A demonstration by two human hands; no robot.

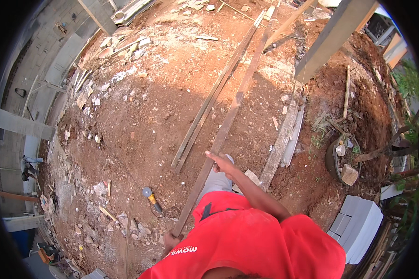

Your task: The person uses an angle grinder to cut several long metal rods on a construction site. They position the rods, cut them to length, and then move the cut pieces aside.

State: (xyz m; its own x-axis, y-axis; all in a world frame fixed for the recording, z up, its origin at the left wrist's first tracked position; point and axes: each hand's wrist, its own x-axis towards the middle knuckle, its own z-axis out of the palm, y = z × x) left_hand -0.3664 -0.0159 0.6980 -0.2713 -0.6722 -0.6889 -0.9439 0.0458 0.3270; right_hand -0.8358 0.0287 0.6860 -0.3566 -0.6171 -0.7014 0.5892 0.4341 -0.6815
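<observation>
A long brown timber beam slants from beside my body up toward the far side. Low at its near end, my left hand is closed round it, partly hidden by my red shirt. Further along, my right hand grips the same beam, thumb over its upper face and fingers on its right edge. Left of it, two narrower wooden battens lie nearly parallel on the soil. A yellow and black angle grinder with a grey disc rests on the ground left of my left hand, its cord nearby.
A concrete post rises at the far right, with a concrete strip running from it toward me. Grey blocks are stacked at right, near a round tub with rubble. Broken stones litter the uneven red soil.
</observation>
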